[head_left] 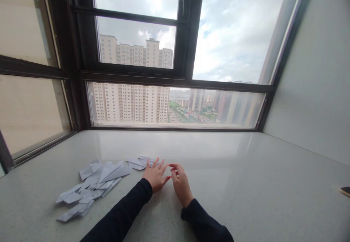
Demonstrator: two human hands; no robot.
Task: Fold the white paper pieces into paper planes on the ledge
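My left hand (155,177) is over the pale sill with its fingers spread, beside a small group of folded white papers (136,163); its fingertips overlap their right end. My right hand (179,182) is just to the right, its fingers curled and bent toward the left hand. Small red spots show at its fingertips, and whatever it pinches is too small to make out. A larger loose pile of folded white papers (94,182) lies left of both hands, its pieces overlapping one another.
The speckled sill (246,191) runs up to a dark window frame (175,129). A white wall (314,89) stands at the right. A small dark object with a light edge (346,191) sits at the far right edge.
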